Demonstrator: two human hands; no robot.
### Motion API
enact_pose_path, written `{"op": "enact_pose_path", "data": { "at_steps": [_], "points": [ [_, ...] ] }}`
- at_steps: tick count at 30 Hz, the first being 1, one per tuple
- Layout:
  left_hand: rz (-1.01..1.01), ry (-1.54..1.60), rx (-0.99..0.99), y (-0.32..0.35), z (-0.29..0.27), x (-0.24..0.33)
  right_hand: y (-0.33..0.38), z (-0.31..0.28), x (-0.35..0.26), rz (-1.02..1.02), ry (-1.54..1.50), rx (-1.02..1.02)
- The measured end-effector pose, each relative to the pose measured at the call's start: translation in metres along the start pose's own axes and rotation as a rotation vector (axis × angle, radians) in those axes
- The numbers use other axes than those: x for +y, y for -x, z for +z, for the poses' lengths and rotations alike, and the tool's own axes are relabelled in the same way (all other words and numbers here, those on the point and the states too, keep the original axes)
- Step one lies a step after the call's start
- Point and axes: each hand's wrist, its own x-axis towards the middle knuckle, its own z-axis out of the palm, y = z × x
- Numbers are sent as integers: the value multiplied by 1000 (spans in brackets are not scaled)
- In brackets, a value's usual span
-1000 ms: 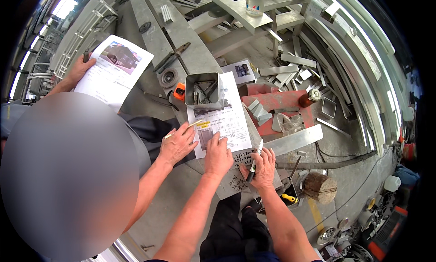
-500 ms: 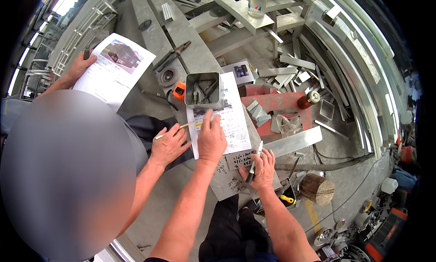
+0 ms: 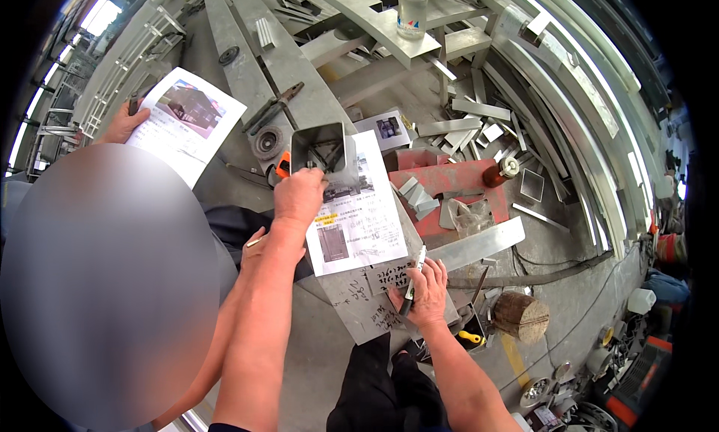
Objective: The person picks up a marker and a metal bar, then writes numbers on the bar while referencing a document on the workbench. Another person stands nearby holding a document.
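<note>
My left hand (image 3: 299, 196) has closed at the near rim of a square metal box (image 3: 346, 159); the fingertips are partly hidden against its wall. Dark metal pieces lie inside the box, which stands at the far end of a printed sheet (image 3: 367, 241) with photos, handwriting and yellow highlighting. In my right hand (image 3: 428, 293) is a white marker (image 3: 418, 271) with a black end, over a metal plate (image 3: 359, 305) covered in black handwriting. A co-worker's hand (image 3: 253, 254), holding a thin light pencil, is partly hidden behind my left forearm.
The co-worker's other hand (image 3: 123, 123) holds another printed sheet (image 3: 187, 125). Near the box are an orange tape measure (image 3: 283, 165), a grinding disc (image 3: 268, 142) and a clamp (image 3: 275, 106). A red metal surface (image 3: 479, 181) bears offcuts; a wooden log (image 3: 522, 317) stands right.
My left hand has moved from the printed sheet up and left to the metal box. The sheet's highlighted text and lower photo are uncovered. My right hand keeps the marker.
</note>
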Motion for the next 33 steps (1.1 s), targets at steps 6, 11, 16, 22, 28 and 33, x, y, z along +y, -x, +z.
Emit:
{"op": "enact_pose_path", "data": {
  "at_steps": [6, 11, 16, 22, 28, 33],
  "points": [
    [28, 62, 141, -24, -24, 2, -1, 1, 2, -8, 22, -3],
    [68, 64, 121, -40, -35, 11, -2, 1, -2, -4, 20, 2],
    [84, 85, 15, 15, -31, 57, 0, -1, 2, 2, 31, 0],
    [83, 126, 38, 138, -34, 103, 0, 2, 1, 3, 28, -12],
    [97, 57, -56, 177, -14, 96, -2, 0, -1, -14, 25, -5],
    [64, 71, -71, 179, -12, 97, 0, 0, -2, -7, 20, -12]
  ]
}}
